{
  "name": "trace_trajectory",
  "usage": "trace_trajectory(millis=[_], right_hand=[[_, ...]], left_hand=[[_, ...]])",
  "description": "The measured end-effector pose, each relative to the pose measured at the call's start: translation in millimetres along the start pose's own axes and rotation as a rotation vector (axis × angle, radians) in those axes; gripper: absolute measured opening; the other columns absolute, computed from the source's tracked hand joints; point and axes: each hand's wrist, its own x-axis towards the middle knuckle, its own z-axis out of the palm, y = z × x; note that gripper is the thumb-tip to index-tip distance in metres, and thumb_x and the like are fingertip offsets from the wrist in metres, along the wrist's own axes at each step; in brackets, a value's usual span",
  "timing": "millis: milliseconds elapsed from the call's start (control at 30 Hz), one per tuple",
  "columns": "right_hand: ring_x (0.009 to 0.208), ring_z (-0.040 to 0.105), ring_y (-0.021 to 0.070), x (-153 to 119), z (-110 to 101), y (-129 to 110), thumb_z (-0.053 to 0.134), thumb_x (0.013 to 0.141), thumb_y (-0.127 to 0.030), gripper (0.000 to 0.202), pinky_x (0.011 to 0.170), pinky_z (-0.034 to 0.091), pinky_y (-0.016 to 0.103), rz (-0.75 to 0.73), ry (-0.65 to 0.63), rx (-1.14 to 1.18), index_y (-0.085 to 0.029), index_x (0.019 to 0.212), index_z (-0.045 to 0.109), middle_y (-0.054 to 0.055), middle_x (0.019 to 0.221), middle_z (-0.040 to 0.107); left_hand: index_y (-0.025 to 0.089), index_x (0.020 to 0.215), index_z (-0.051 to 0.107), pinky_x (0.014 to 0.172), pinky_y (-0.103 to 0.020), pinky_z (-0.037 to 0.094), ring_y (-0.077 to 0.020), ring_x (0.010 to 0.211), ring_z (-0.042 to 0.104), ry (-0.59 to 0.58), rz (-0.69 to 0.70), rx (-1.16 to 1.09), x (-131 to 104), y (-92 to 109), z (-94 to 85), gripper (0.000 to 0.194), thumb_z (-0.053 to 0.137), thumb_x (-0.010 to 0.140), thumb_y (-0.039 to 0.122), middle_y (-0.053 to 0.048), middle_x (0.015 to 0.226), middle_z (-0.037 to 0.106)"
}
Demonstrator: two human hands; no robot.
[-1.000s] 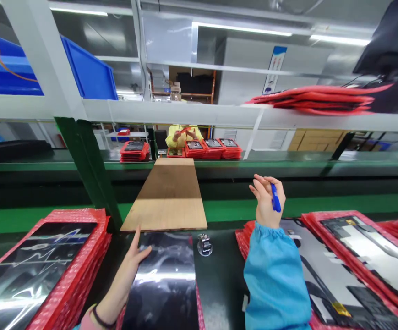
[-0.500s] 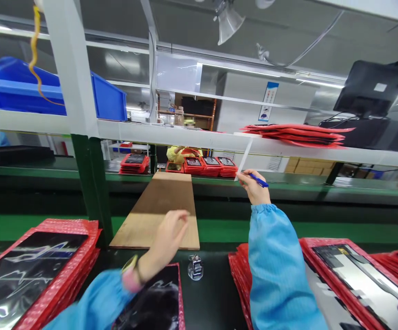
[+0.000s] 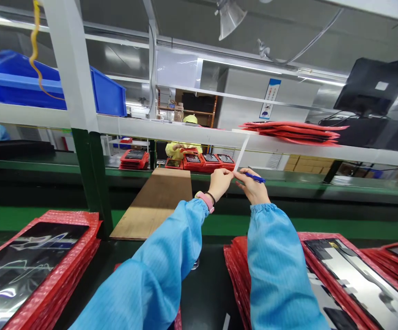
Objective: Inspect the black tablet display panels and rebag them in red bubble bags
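Observation:
A narrow white strip (image 3: pixel 242 153), which looks like tape, hangs at a slant from the white shelf edge in front of me. My left hand (image 3: pixel 220 182) is closed in a pinch at the strip's lower end. Right beside it, my right hand (image 3: pixel 253 189) has its thumb and finger at the same end, with a blue pen (image 3: pixel 256 178) held across its fingers. The fingertips of both hands almost meet. My left sleeve mostly hides a red-edged panel and a small clear object (image 3: pixel 195 264) on the dark bench (image 3: pixel 205 293).
Red bubble sleeves with black-screened panels (image 3: pixel 44 256) are stacked at left, others with silver-backed panels (image 3: pixel 360 270) at right. A brown board (image 3: pixel 154 201) slopes away ahead. Red sleeves (image 3: pixel 295 130) lie on the shelf (image 3: pixel 171 128). A co-worker in yellow (image 3: pixel 174 149) is across the line.
My left hand has moved up and to the right, from over the board to the strip's lower end beside my right hand. My right hand has stayed nearly in place.

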Motion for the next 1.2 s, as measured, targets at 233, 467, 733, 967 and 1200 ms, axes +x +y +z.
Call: trace_trajectory(millis=[233, 467, 733, 967, 1200], right_hand=[[0.093, 0.063, 0.0201, -2, 9, 3, 0.059, 0.091, -0.032, 0.029, 0.078, 0.055, 0.04, -0.065, 0.047, 0.08, -0.017, 0.115, 0.058, 0.007, 0.114, 0.062], [0.094, 0.063, 0.0201, -17, 4, 11, 0.059, 0.09, -0.029, 0.028, 0.078, 0.055, 0.039, -0.001, 0.083, 0.192, -0.017, 0.115, 0.058, 0.007, 0.114, 0.061], [0.093, 0.063, 0.0189, -77, 9, 77, 0.058, 0.091, -0.026, 0.023, 0.078, 0.055, 0.038, 0.265, 0.083, 0.376, -0.018, 0.113, 0.059, 0.007, 0.114, 0.062], [0.092, 0.064, 0.0186, -147, 27, 125, 0.059, 0.09, -0.026, 0.019, 0.078, 0.055, 0.038, 0.398, -0.014, 0.384, -0.017, 0.107, 0.061, 0.006, 0.109, 0.064], [0.093, 0.063, 0.0195, -169, 15, 150, 0.059, 0.09, -0.03, 0.023, 0.079, 0.054, 0.039, 0.43, -0.011, 0.295, -0.017, 0.11, 0.06, 0.007, 0.112, 0.063]], left_hand=[[0.015, 0.119, 0.056, 0.083, -0.043, 0.053, -0.0219, 0.1, 0.062, -0.101, -0.249, -0.203, 10, -1, 15.0, 0.034, 0.057, 0.09, 0.033, -0.01, 0.119, 0.059], [0.014, 0.117, 0.057, 0.08, -0.04, 0.054, -0.0207, 0.096, 0.063, -0.201, -0.311, -0.191, -27, -36, -1.5, 0.033, 0.058, 0.089, 0.032, -0.01, 0.115, 0.061], [0.011, 0.085, 0.068, 0.066, -0.026, 0.049, -0.0118, 0.064, 0.061, -0.333, -0.367, 0.025, -167, -99, -82.5, 0.013, 0.073, 0.073, 0.015, 0.001, 0.068, 0.065], [0.016, 0.067, 0.071, 0.06, -0.023, 0.041, -0.0132, 0.06, 0.058, -0.487, -0.436, 0.245, -297, -133, -107.3, 0.007, 0.069, 0.072, 0.02, 0.002, 0.061, 0.065], [0.019, 0.073, 0.067, 0.089, -0.03, 0.036, -0.0198, 0.1, 0.05, -0.538, -0.357, 0.438, -328, -137, -99.7, 0.006, 0.067, 0.078, 0.022, -0.002, 0.095, 0.061]])
